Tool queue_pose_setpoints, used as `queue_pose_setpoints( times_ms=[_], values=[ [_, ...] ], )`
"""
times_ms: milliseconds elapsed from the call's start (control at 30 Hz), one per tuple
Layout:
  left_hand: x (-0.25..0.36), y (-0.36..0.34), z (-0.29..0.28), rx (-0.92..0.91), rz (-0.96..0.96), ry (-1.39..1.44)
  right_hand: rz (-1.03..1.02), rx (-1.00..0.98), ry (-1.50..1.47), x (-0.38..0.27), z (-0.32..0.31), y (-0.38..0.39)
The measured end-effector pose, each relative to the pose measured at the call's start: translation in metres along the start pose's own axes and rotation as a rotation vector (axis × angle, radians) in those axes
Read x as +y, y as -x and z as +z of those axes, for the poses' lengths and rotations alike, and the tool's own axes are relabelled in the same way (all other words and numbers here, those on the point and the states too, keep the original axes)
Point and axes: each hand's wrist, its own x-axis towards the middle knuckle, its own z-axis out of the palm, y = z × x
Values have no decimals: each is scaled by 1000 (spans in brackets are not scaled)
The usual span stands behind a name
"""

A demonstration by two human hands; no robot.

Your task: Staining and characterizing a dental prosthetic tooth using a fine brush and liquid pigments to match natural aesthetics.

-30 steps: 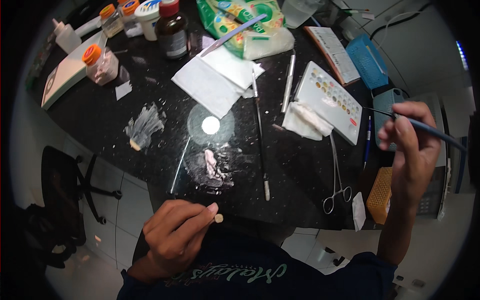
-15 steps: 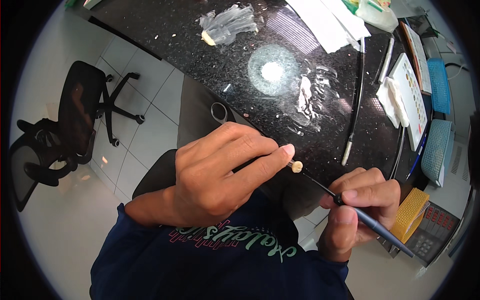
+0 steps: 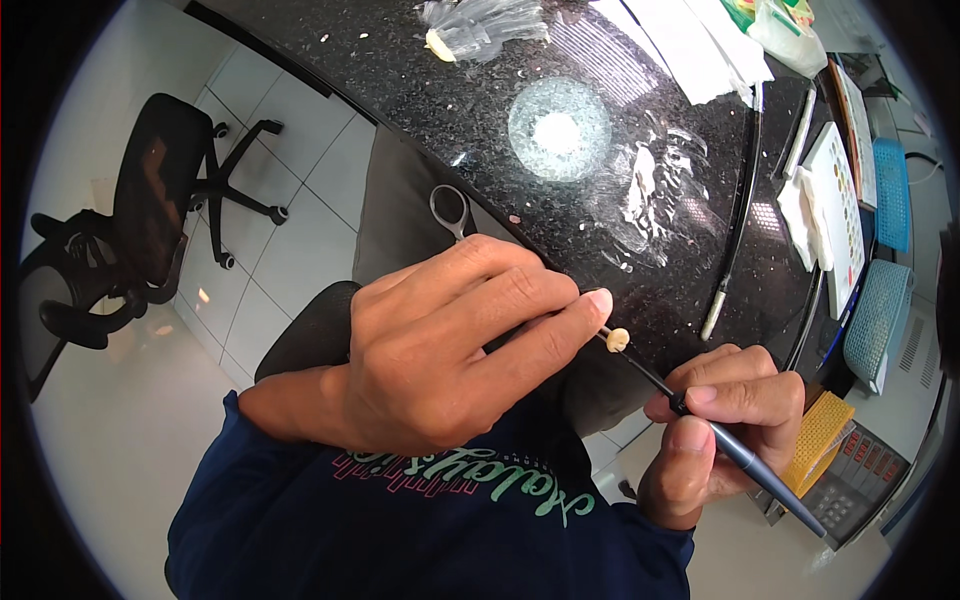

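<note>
My left hand (image 3: 465, 345) is closed around a metal ring-handled clamp, whose finger ring (image 3: 449, 205) sticks out behind the knuckles. At the clamp's tip, just past my thumb, is a small cream tooth-shaped piece, like a dental crown (image 3: 618, 340). My right hand (image 3: 725, 415) pinches a slim brush (image 3: 762, 468) with a blue-grey handle near its dark front end. The thin brush tip points up-left and reaches the crown; whether it touches cannot be made out. Both hands are in front of the counter's near edge.
White smears and a round glare mark the black speckled counter (image 3: 480, 130). Crumpled clear plastic (image 3: 485, 30), white paper (image 3: 690, 50) and a black handpiece cord (image 3: 742, 210) lie on it. A palette (image 3: 835, 215) and blue baskets (image 3: 878, 315) stand right. An office chair (image 3: 150, 200) is left.
The crown and the brush's front end have come closer together, the left hand shifting right. The crown looks slightly turned. The whole view has shifted a little. Both grips remain.
</note>
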Motion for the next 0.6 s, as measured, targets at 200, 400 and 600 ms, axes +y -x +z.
queue_pose_setpoints(
  times_ms=[200,400,600],
  values=[
    [-1,0,0,0,10,-5,-8,1,4,1,0,-1],
    [-1,0,1,1,12,1,-12,-14,7,1,0,-2],
    [-1,-1,1,-14,8,5,-2,-4,18,0,0,0]
  ],
)
